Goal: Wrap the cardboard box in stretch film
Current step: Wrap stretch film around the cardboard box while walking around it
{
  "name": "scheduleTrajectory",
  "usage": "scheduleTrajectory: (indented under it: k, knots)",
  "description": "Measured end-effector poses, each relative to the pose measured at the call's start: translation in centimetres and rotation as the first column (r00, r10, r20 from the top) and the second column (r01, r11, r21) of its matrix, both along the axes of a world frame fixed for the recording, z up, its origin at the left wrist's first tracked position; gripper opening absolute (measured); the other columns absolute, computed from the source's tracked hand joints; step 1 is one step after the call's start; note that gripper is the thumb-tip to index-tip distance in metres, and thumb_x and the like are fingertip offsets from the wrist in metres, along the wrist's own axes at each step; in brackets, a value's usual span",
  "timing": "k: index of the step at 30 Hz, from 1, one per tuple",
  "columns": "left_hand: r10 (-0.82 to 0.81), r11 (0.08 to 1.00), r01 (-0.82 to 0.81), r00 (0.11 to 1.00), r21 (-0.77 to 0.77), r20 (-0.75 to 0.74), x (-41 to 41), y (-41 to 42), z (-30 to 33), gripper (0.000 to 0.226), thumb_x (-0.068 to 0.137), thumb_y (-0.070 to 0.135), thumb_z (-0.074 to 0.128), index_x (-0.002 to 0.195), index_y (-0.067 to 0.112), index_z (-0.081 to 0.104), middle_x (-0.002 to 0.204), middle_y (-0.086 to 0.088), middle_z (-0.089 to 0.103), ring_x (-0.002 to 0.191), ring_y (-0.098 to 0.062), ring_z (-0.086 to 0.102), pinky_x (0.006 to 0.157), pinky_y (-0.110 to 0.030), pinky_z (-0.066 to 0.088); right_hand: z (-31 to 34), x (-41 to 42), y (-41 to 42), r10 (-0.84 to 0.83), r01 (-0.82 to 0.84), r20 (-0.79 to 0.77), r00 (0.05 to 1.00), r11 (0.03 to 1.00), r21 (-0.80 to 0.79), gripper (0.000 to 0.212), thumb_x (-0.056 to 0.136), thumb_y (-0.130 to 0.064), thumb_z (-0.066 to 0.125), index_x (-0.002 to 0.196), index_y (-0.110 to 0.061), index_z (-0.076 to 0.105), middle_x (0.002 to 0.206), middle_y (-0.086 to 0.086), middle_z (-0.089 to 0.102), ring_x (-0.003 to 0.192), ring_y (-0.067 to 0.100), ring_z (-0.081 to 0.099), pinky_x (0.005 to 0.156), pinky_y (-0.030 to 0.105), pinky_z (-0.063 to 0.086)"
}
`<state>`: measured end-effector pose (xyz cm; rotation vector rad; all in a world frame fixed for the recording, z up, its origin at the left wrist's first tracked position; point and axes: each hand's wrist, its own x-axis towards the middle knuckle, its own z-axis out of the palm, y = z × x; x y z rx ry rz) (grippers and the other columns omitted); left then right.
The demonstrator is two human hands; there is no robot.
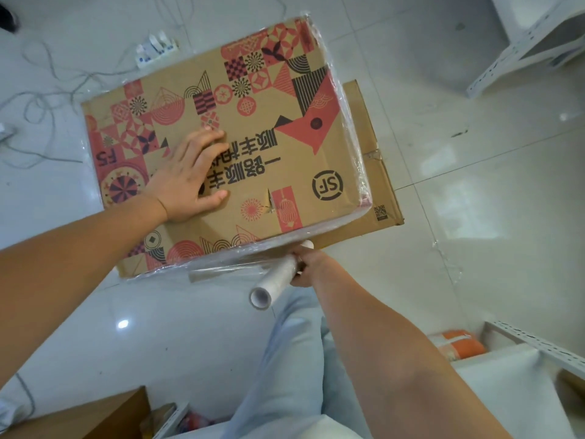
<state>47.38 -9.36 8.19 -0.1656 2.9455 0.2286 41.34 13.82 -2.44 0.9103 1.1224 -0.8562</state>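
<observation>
A brown cardboard box [253,147] printed with red and black patterns stands on the white floor, seen from above. Clear stretch film clings along its near and right edges. My left hand [190,175] lies flat on the box's top, fingers spread, holding nothing. Just below the box's near edge my right hand [308,267] grips a white stretch film roll [275,282]. A band of film [221,263] runs from the roll to the box's near side.
A second plain cardboard box [376,172] sits under and to the right of the printed one. A power strip [155,49] and loose cables lie on the floor at the back left. White metal shelving [522,45] stands at the top right. My leg in light trousers [294,359] is below.
</observation>
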Motion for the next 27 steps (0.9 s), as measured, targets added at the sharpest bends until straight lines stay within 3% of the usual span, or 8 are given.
scheduleTrajectory:
  k: [2,6,11,13,15,18,23,27]
  knots:
    - [-0.006,1.000,0.006,1.000,0.005,-0.018,0.0,0.0,-0.2,0.074,0.078,0.052,0.042,0.136,0.007,0.032,0.144,-0.015,0.031,0.137,-0.035,0.022,0.111,-0.051,0.020,-0.3,-1.0,0.8,-0.003,0.003,-0.011,1.000,0.999,0.032,0.021,0.092,-0.018,0.059,0.091,0.001,0.050,0.082,0.010,0.054,0.071,0.022,0.053,0.063,0.032,0.048]
    - [-0.009,1.000,0.010,0.998,0.022,-0.057,-0.1,-0.2,-0.3,0.073,0.079,0.052,0.043,0.135,0.006,0.033,0.143,-0.014,0.032,0.137,-0.034,0.022,0.115,-0.029,0.002,-0.8,-2.1,0.4,-0.047,0.048,-0.017,0.999,0.996,0.069,0.043,0.085,-0.031,0.063,0.120,-0.006,0.060,0.115,0.011,0.067,0.104,0.028,0.064,0.084,0.044,0.055]
    - [-0.001,1.000,0.003,0.997,0.023,-0.075,-0.2,-0.1,-0.3,0.073,0.079,0.052,0.043,0.134,0.006,0.034,0.142,-0.014,0.033,0.136,-0.021,0.016,0.115,-0.024,-0.001,-0.7,-2.2,0.1,-0.039,0.038,-0.067,0.997,0.999,-0.005,0.024,0.098,-0.025,0.046,0.111,-0.006,0.050,0.104,0.010,0.059,0.088,0.026,0.056,0.080,0.039,0.047]
    - [0.001,1.000,0.001,0.998,0.024,-0.061,-0.2,0.0,-0.2,0.073,0.079,0.052,0.043,0.135,0.006,0.033,0.142,-0.014,0.033,0.136,-0.022,0.016,0.115,-0.025,-0.001,-0.4,-2.0,0.6,-0.017,0.016,0.015,1.000,0.998,0.066,0.020,0.093,-0.020,0.057,0.099,-0.001,0.053,0.091,0.013,0.060,0.080,0.028,0.057,0.073,0.037,0.049]
    - [0.004,1.000,-0.003,0.999,0.023,-0.045,-0.2,-0.1,-0.1,0.074,0.079,0.052,0.042,0.135,0.005,0.033,0.142,-0.014,0.032,0.137,-0.024,0.017,0.115,-0.027,0.000,-0.1,-2.1,1.2,-0.066,0.063,0.048,0.997,0.996,0.063,0.019,0.091,-0.015,0.060,0.096,0.002,0.053,0.087,0.015,0.060,0.083,0.028,0.061,0.069,0.037,0.051]
    - [0.010,1.000,-0.010,1.000,0.013,-0.018,-0.1,-0.2,-0.1,0.074,0.079,0.053,0.041,0.136,0.006,0.030,0.143,-0.016,0.031,0.137,-0.022,0.015,0.114,-0.042,0.012,-0.6,-2.5,2.6,-0.102,0.097,0.044,0.994,0.991,0.090,0.023,0.095,-0.018,0.057,0.103,0.002,0.050,0.106,0.018,0.061,0.109,0.029,0.061,0.094,0.038,0.049]
    - [0.032,0.999,-0.032,0.999,0.004,-0.003,-0.1,0.0,0.1,0.074,0.080,0.052,0.040,0.137,0.007,0.028,0.144,-0.015,0.029,0.139,-0.019,0.010,0.110,-0.053,0.021,-1.4,-3.5,4.0,-0.038,0.031,0.062,0.997,0.993,0.110,0.035,0.086,-0.022,0.065,0.110,-0.002,0.049,0.093,0.013,0.055,0.079,0.028,0.057,0.064,0.041,0.050]
    - [0.032,0.999,-0.032,0.999,-0.017,0.005,0.0,0.1,0.0,0.074,0.080,0.051,0.039,0.137,0.005,0.028,0.143,-0.019,0.029,0.138,-0.029,0.018,0.107,-0.059,0.026,-2.1,-4.4,4.4,-0.159,0.153,0.107,0.981,0.986,0.065,0.024,0.093,-0.024,0.052,0.101,-0.001,0.051,0.097,0.012,0.058,0.098,0.027,0.058,0.094,0.037,0.046]
